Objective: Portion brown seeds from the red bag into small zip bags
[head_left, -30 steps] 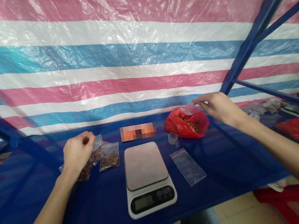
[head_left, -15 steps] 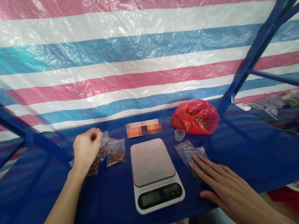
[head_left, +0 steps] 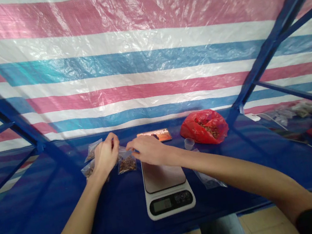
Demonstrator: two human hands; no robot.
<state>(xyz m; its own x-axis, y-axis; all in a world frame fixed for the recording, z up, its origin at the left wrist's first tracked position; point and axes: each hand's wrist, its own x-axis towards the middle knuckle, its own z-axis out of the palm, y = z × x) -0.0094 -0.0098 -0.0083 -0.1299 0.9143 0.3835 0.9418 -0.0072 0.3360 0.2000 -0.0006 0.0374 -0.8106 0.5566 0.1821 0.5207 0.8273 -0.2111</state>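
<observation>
My left hand (head_left: pixel 107 155) is over the bagged goods left of the scale, its fingers curled together; what they hold, if anything, is hidden. My right hand (head_left: pixel 148 149) reaches left across the scale, fingers slightly bent and apart, tips close to a clear zip bag (head_left: pixel 127 164) of brown dried pieces. Another filled zip bag (head_left: pixel 88 169) lies partly under my left hand, and one more (head_left: pixel 92 149) lies behind it. The white kitchen scale (head_left: pixel 166 179) has a flat metal plate, partly covered by my right hand. Its display digits are hard to read.
An open red plastic bag (head_left: pixel 204 128) of brown dried pieces stands at the back right. Before it is a small clear cup (head_left: pixel 189 143). Flat zip bags (head_left: pixel 210 180) lie under my right forearm. An orange card (head_left: pixel 163 134) lies behind the scale. Blue posts (head_left: pixel 270 50) flank the table.
My right hand has left the flat zip bags and moved left over the scale toward the filled bags. My left hand stays by the filled bags. The view has shifted slightly.
</observation>
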